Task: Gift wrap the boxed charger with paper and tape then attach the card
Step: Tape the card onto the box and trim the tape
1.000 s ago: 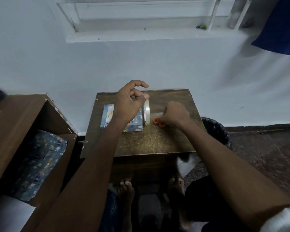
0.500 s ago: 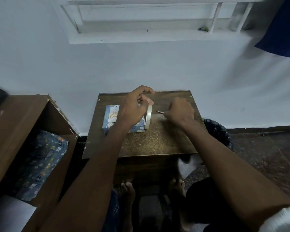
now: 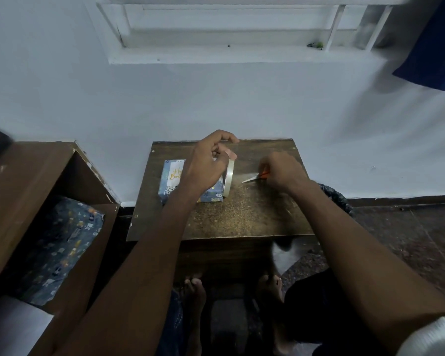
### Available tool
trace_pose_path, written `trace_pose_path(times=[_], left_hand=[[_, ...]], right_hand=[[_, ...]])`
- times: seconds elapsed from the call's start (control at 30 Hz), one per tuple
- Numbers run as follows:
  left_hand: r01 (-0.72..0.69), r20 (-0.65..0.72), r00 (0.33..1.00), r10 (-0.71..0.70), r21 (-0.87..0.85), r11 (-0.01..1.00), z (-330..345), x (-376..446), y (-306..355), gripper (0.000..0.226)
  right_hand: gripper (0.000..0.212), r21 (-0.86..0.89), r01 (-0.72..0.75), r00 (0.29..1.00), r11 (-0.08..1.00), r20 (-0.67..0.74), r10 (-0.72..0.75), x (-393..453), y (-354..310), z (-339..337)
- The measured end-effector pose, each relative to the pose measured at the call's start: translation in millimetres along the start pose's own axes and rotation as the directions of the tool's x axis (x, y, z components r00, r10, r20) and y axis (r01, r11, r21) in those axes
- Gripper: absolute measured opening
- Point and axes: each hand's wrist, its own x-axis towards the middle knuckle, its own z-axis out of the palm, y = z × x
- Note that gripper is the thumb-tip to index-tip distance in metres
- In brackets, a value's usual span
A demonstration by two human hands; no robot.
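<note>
Scissors (image 3: 254,177) are now seen more clearly in the right hand (image 3: 284,170), whose grip is closed on them. Tape roll (image 3: 229,177) is pinched by the left hand (image 3: 208,163) beside the wrapped box (image 3: 175,183) on the bench (image 3: 242,217); patterned paper (image 3: 59,242) is kept in the side cabinet (image 3: 36,181)

The upper half of the frame is being filled by a pale bluish-white wall (image 3: 216,98), with a white window ledge (image 3: 242,53) and bars set along the top edge. A dark blue cloth (image 3: 434,47) is being hung at the upper right. A small brown wooden table (image 3: 242,222) is being stood against the wall at centre, and a brown wooden cabinet (image 3: 23,188) is being kept at left. Dark speckled floor (image 3: 409,235) is being shown at lower right, dimly lit.
</note>
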Motion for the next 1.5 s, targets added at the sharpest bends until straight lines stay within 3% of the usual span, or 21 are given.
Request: trace_pose_path(times=[0.1,0.3,0.47,0.63,0.8,1.07,1.23,1.4,1.5], left_hand=[[-0.003,0.003,1.000,0.003,-0.022,1.000,1,0,1,0.041],[0.007,-0.002,1.000,-0.007,-0.036,0.999,-2,2,0,0.041],[0.007,-0.007,1.000,-0.008,-0.040,0.999,-2,3,-1,0.041],[0.018,0.002,1.000,-0.018,-0.027,0.999,-1,4,-2,0.040],[0.018,-0.006,1.000,-0.018,-0.029,0.999,0,5,-3,0.041],[0.028,-0.014,0.999,-0.028,-0.047,0.999,-1,6,-6,0.041],[0.013,-0.008,1.000,-0.013,-0.038,0.999,-3,5,-3,0.041],[0.000,0.014,1.000,0.000,-0.002,1.000,-5,6,-4,0.047],[0.009,0.037,0.999,-0.010,0.034,0.999,-6,7,-7,0.060]], right_hand=[[0.023,-0.023,0.019,0.999,1.000,-0.046,-0.020,1,0,1],[0.015,0.016,0.029,1.000,0.999,-0.001,-0.029,3,9,-6],[0.024,-0.050,0.015,0.999,0.999,-0.045,-0.018,0,7,-2],[0.022,-0.012,-0.012,1.000,1.000,0.008,0.012,1,11,-5],[0.033,-0.143,0.008,0.992,0.990,-0.122,-0.025,-3,10,-1],[0.030,-0.231,0.041,0.996,0.972,-0.072,-0.059,-3,2,7],[0.028,0.061,0.055,0.993,0.997,-0.108,-0.048,9,8,1],[0.021,0.378,0.110,0.989,0.919,-0.132,-0.064,2,15,-20],[0.025,0.433,0.166,0.986,0.886,-0.102,-0.135,-6,15,-27]])
